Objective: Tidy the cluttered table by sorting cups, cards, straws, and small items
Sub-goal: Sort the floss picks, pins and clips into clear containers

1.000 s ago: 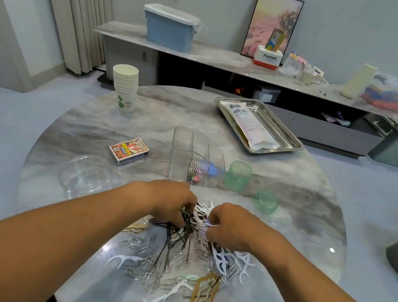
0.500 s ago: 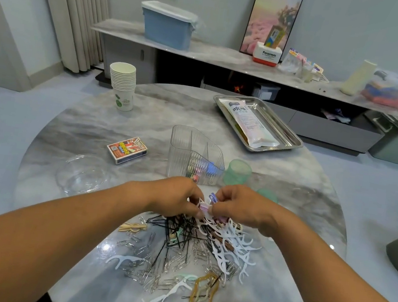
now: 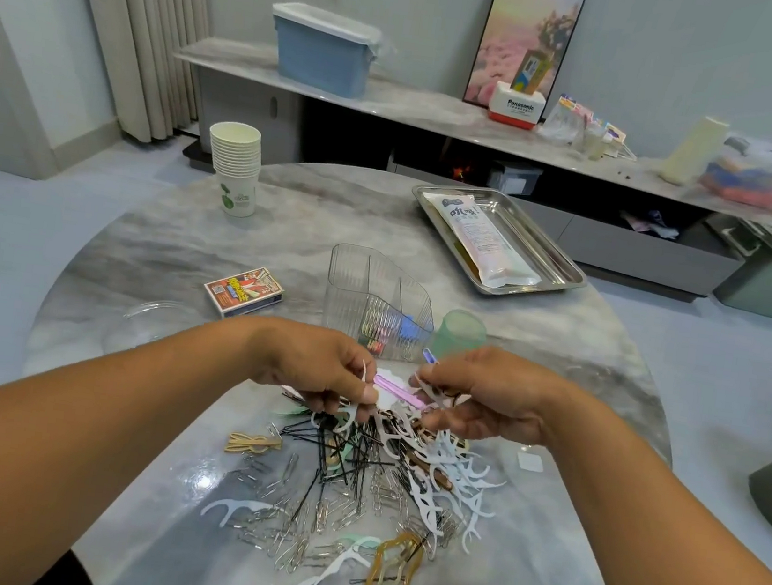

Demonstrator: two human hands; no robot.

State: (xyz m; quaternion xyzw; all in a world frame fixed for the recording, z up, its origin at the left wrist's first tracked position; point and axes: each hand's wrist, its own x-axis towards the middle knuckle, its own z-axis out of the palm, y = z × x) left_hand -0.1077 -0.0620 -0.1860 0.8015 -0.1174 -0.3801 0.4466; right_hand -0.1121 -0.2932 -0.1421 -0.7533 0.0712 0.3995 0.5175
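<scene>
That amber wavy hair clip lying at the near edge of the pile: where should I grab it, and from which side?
Judging by its pose, take the amber hair clip by its near, lower rim, coming from above on the near side. It lies flat on the table, and that end looks free, while its far end sits among the paper clips and floss picks. A thumb-and-finger pinch grip across the thin frame should lift it.

likely a home living room: curtain, framed picture.

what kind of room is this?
Probably a home living room: a low marble-topped sideboard along the wall with a framed picture leaning on it, floor-length curtains, and a round marble table in front.
</scene>
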